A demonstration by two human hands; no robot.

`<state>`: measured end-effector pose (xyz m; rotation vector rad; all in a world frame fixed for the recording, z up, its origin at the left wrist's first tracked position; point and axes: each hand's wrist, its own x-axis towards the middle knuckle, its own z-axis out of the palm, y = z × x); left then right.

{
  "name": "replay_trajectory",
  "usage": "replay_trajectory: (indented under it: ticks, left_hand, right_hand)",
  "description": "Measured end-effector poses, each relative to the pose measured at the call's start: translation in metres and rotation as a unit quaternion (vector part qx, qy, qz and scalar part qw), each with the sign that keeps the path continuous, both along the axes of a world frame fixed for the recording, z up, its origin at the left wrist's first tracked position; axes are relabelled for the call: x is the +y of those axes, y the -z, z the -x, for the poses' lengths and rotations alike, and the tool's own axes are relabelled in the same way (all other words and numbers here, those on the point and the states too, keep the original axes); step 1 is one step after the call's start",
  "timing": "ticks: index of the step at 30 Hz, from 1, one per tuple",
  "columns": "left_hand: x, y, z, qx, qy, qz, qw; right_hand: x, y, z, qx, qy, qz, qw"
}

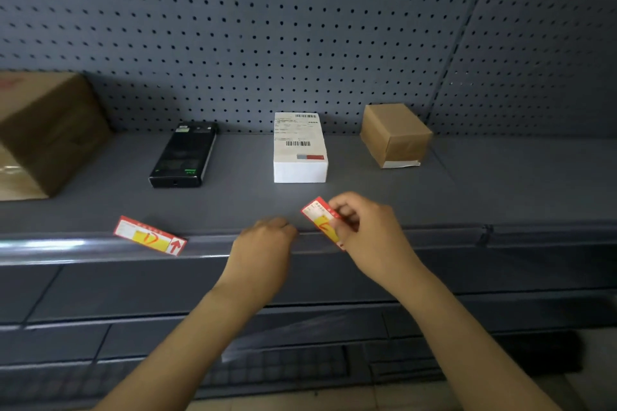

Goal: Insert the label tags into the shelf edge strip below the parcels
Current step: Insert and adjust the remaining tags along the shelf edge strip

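My right hand point(364, 230) pinches a red, white and yellow label tag point(320, 218), tilted, with its lower end at the shelf edge strip point(100, 248) below the white parcel point(299, 150). My left hand point(263, 243) rests on the strip's top lip just left of that tag, fingers curled over the edge. A second label tag point(150, 235) sits crooked on the strip below the black parcel point(183, 155), its red arrow end lowest.
A small brown box point(395, 133) stands at the right of the grey shelf point(233, 203), and a large brown carton point(43, 133) at the far left. A grey pegboard wall point(267, 43) backs the shelf. Lower shelves lie beneath.
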<state>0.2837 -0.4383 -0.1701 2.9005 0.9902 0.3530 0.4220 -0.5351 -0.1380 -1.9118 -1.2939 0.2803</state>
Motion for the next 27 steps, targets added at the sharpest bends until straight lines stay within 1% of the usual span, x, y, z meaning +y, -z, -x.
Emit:
replay_trajectory:
  ticks: [3,8,14,19,24,27]
  left_hand:
    - [0.001,0.002,-0.003,-0.003,-0.013,-0.005,1.0]
    - [-0.005,0.005,-0.007,0.026,-0.018,-0.022,0.999]
    - [-0.006,0.007,-0.004,-0.023,-0.013,0.02,0.999]
    - [-0.005,0.007,0.004,-0.037,0.007,0.043,0.998]
    - [-0.009,0.001,0.008,-0.017,0.006,0.0,1.0]
    - [-0.013,-0.001,0.015,0.006,-0.008,-0.005,1.0]
  right_hand:
    - [0.008,0.002,-0.001,0.0,-0.01,-0.014,1.0]
    - [0.022,0.006,0.001,0.005,-0.018,-0.038,0.999]
    - [0.028,0.017,0.001,0.0,-0.023,-0.029,0.999]
    - [0.027,0.026,0.003,-0.036,-0.05,-0.004,0.998]
    - [0.029,0.023,0.005,-0.108,-0.048,0.035,0.992]
    - [0.028,0.021,0.007,-0.129,-0.049,0.062,0.989]
